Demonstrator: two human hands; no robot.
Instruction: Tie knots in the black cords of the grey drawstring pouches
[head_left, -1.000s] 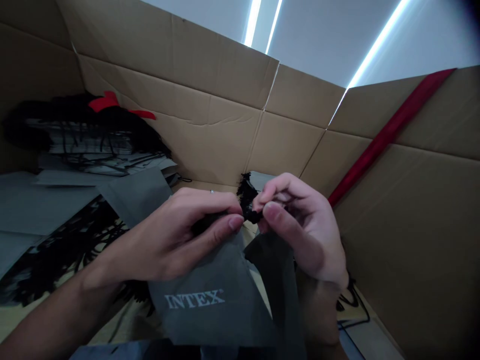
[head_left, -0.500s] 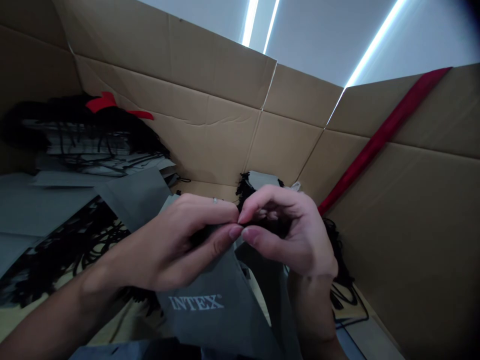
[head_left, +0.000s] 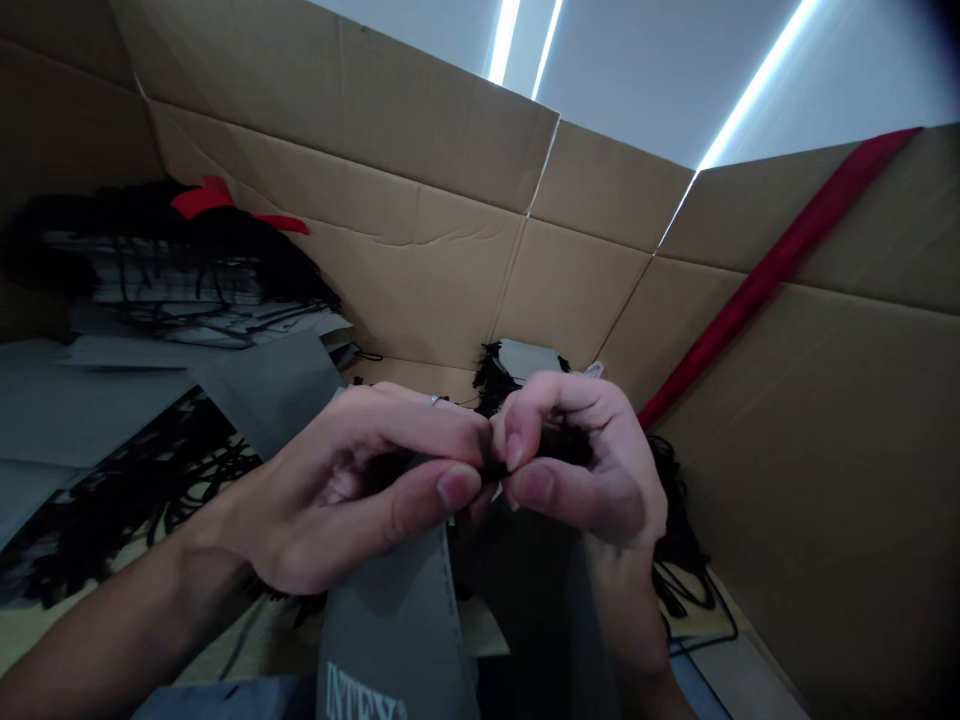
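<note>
Your left hand (head_left: 352,490) now pinches the grey INTEX pouch (head_left: 390,640) higher than before, its logo sunk to the frame's bottom, while your right hand (head_left: 585,460) has curled tighter, fingertips grasping the black drawstring (head_left: 495,468) at the pouch's top.

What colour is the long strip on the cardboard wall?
Red. The long tape strip runs slantwise across the brown cardboard wall, seen clearly in the head view.
</note>
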